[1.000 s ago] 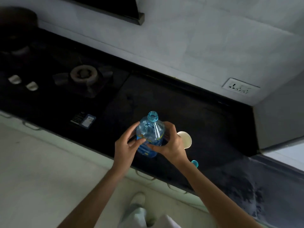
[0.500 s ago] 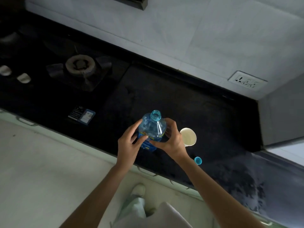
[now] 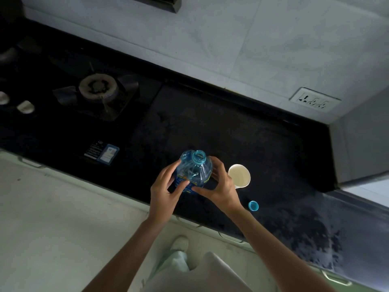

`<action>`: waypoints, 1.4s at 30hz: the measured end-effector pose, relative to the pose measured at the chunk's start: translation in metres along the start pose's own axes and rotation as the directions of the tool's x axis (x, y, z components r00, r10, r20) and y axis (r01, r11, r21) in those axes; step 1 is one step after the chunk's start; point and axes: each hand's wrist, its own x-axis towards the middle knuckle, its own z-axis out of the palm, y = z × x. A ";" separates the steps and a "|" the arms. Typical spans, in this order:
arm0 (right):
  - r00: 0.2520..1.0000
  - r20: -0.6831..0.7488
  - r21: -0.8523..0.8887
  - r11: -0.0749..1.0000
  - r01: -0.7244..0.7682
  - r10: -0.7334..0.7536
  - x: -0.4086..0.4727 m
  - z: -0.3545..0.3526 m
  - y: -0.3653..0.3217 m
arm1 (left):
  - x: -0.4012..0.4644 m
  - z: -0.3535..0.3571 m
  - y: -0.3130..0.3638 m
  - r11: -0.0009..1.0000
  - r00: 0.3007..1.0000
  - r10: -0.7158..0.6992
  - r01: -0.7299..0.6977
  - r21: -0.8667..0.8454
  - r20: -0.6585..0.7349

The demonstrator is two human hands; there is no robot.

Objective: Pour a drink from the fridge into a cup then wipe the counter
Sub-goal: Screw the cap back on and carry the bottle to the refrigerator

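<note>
Two hands grasp the uncapped blue bottle (image 3: 194,171) over the black counter (image 3: 242,140): the left hand (image 3: 166,192) curls round its left side, the right hand (image 3: 219,186) round its right. Just beside the right hand stands a white cup (image 3: 239,175), and the blue cap (image 3: 253,205) lies near it on the counter. Farther left sits a stove burner (image 3: 97,87).

Black counter (image 3: 242,131): cup (image 3: 239,175), cap (image 3: 253,205)

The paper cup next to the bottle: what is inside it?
The paper cup shows only its pale inner wall and bottom; no drink is clearly visible, though dim light makes this uncertain. Its lower outside is partly covered by the right hand.
</note>
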 end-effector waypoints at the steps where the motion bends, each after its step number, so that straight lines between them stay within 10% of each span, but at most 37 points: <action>1: 1.000 0.007 -0.012 1.000 0.005 -0.005 0.000 0.000 0.001 | 0.000 0.000 0.001 1.000 1.000 -0.001 0.001 0.005 0.008; 8: 0.992 0.037 -0.184 0.975 0.126 -0.121 -0.010 -0.019 0.000 | 0.009 -0.009 0.006 0.997 0.987 -0.027 0.015 0.076 0.159; 18: 0.917 -0.303 -0.521 0.851 0.068 -0.259 -0.079 -0.074 0.054 | 0.050 -0.016 0.024 0.977 0.895 -0.044 -0.054 0.206 0.443; 29: 0.976 -0.140 -0.607 0.764 -0.218 0.167 -0.091 -0.082 0.127 | 0.030 -0.001 0.026 0.966 0.965 -0.005 -0.063 0.251 0.264; 42: 0.951 -0.231 -0.336 0.934 0.123 -0.208 -0.067 -0.095 0.047 | 0.003 0.015 0.038 0.961 0.994 0.046 -0.070 0.266 0.094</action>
